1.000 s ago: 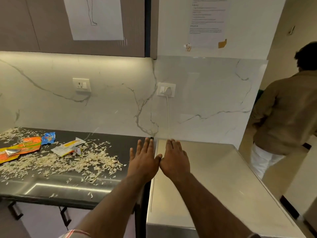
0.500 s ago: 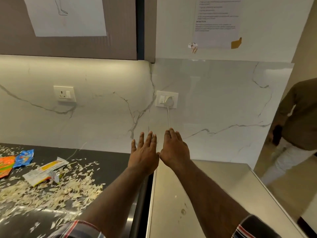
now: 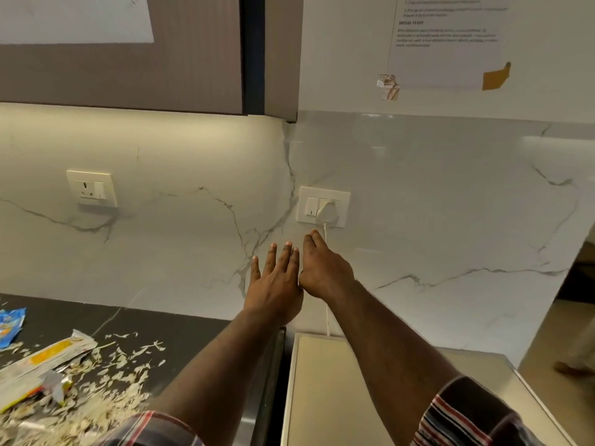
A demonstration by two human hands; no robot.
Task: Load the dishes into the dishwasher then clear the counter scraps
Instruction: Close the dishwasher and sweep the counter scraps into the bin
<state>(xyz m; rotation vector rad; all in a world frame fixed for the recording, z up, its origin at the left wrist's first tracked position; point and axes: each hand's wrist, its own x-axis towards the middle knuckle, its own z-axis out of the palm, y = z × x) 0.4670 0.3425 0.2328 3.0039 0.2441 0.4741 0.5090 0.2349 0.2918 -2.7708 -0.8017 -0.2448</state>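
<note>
Hovering side by side at frame centre, the left hand (image 3: 275, 289) and right hand (image 3: 325, 268) are spread flat, holding nothing. Counter scraps (image 3: 96, 391) lie lower left, nearer the left hand; no dishes show.

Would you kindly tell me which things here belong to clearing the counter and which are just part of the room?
Part of the job:
- pale flaky scraps scattered on the dark counter
- yellow-and-white torn wrapper
- blue snack packet

Just there:
- white plugged-in wall socket and its white cord
- cream empty wall socket
- taped paper notice
</note>
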